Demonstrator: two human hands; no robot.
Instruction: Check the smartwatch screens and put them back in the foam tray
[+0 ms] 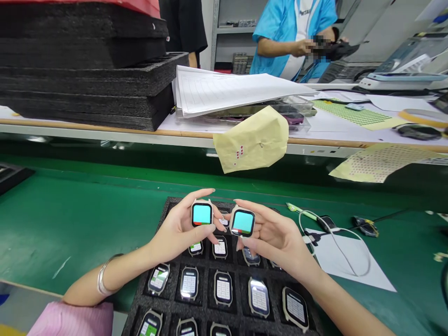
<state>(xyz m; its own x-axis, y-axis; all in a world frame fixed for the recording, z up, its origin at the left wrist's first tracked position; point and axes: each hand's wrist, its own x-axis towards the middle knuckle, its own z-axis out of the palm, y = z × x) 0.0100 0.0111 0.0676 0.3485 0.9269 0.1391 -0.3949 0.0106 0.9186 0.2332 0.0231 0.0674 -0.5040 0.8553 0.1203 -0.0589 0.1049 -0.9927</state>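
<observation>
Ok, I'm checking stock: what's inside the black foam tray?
The black foam tray holds rows of watches, several with lit screens. The left hand and right hand cover parts of the farther rows; what lies beneath them can't be seen.

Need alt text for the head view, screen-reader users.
Left hand and right hand each hold a cyan-screened smartwatch, above a black foam tray of more watches on a green table. Behind, a shelf holds stacked black foam and papers; a person in blue stands beyond.
</observation>
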